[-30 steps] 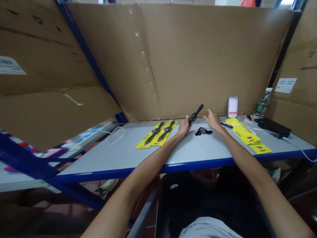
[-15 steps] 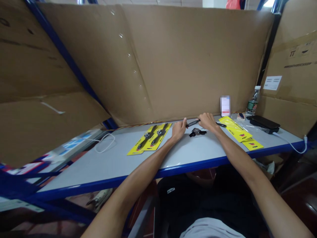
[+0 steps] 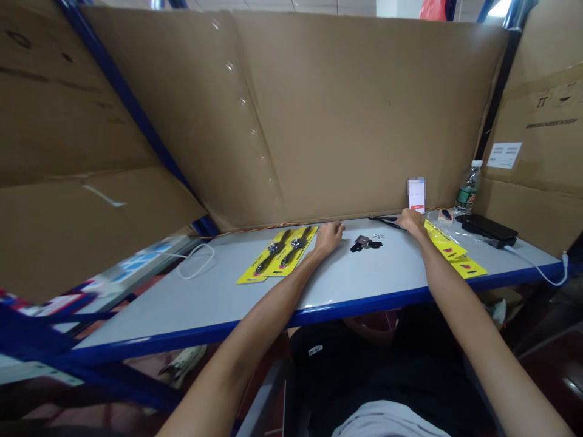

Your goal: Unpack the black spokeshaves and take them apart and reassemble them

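My left hand point(image 3: 330, 235) rests above the table beside two yellow cards with black tools point(image 3: 285, 250); its fingers are curled, and whether they hold anything is not visible. Farther right, my right hand point(image 3: 411, 221) is closed on a black handle point(image 3: 388, 221) near the back edge, its far end hidden by the fingers. Between the hands lie dark flat parts point(image 3: 365, 243), with small silvery pieces point(image 3: 378, 235) just behind them. Yellow cards point(image 3: 449, 246) in clear plastic lie right of my right hand.
A phone point(image 3: 416, 195) stands upright at the back. On the right are a water bottle point(image 3: 468, 187) and a black device point(image 3: 486, 226) with a white cable. Another white cable point(image 3: 195, 261) loops at left. Cardboard point(image 3: 346, 121) walls enclose the table.
My right hand has moved right with the black handle, away from my left hand, which no longer touches it. The small silvery pieces now show clearly.
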Tool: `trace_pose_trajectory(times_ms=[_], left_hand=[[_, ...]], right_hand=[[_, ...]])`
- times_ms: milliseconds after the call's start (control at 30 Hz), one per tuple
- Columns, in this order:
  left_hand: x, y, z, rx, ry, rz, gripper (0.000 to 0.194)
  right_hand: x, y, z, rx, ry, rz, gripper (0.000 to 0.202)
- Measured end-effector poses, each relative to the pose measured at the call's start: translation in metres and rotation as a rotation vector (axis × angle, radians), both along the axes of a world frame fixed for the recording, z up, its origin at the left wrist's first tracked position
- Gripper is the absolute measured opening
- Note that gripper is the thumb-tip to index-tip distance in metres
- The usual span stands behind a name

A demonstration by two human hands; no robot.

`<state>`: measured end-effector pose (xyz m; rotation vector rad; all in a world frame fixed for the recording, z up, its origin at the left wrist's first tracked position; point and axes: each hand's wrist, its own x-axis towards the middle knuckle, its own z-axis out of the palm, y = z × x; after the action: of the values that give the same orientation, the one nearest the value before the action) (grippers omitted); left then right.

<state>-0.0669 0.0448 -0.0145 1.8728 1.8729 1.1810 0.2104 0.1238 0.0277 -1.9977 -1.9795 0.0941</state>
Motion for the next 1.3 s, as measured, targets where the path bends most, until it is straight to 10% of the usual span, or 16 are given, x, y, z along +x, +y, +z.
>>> trace_pose_trajectory(times_ms=[333, 500, 700, 1000, 1300], left_hand=[[-0.002, 0.0, -0.001, -0.002, 0.294, 0.007, 0.025], [-0.018, 0.0, 0.005, 0.067, 0.509, 0.299, 0.032], [-0.06, -0.002, -0.004, -0.248, 0.62, 0.6, 0.05], [-0.053, -0.002, 0.002, -0.316, 0.714, 0.29, 0.063], [-0.035, -0.006, -0.003, -0.323, 0.617, 0.487, 0.093]], right_hand=[[-0.012, -0.007, 0.003, -0.083, -0.071, 0.121, 0.029], [-0.017, -0.01, 0.006, 0.005, -0.08, 0.125, 0.034], [-0.025, -0.013, 0.006, 0.086, 0.007, 0.187, 0.023], [-0.038, -0.016, 0.001, 0.136, 0.044, 0.284, 0.024], [-0.043, -0.017, -0.003, 0.13, 0.043, 0.313, 0.023]])
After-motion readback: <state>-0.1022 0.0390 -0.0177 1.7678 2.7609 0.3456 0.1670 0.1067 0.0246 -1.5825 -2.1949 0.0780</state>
